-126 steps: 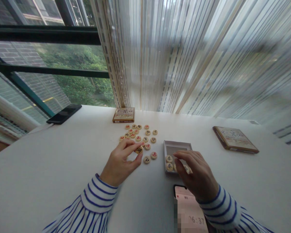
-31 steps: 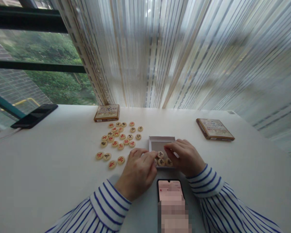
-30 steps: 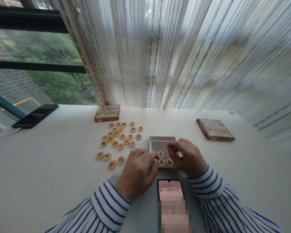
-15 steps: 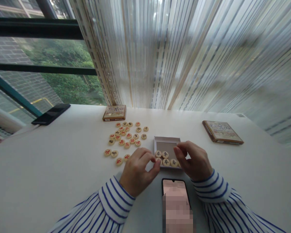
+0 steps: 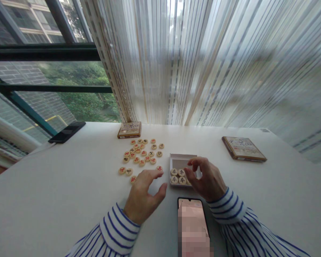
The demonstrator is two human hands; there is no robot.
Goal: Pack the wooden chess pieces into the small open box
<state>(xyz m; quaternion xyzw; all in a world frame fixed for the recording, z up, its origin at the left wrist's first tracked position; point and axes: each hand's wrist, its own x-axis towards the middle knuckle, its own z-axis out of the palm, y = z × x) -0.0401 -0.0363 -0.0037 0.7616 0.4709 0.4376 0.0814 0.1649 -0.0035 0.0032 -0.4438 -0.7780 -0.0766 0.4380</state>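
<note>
Several round wooden game pieces [image 5: 143,155] with red or black characters lie scattered on the white table [image 5: 56,185]. A small open white box [image 5: 182,159] holds several pieces in its near half. My left hand [image 5: 143,194] hovers open left of the box, fingers spread toward a piece [image 5: 159,168] with a red mark. My right hand [image 5: 204,178] is curled over the box's right side, fingertips at the pieces inside; whether it grips one is hidden.
A phone [image 5: 194,228] with a pinkish screen lies between my wrists at the near edge. A brown box [image 5: 130,129] sits behind the pieces, a flat brown box lid [image 5: 243,148] at right, a dark phone [image 5: 66,131] far left. Striped curtains hang behind.
My left hand has drawn back from the box toward the loose pieces and opened. The box holds more pieces than a second ago. The view has shifted slightly.
</note>
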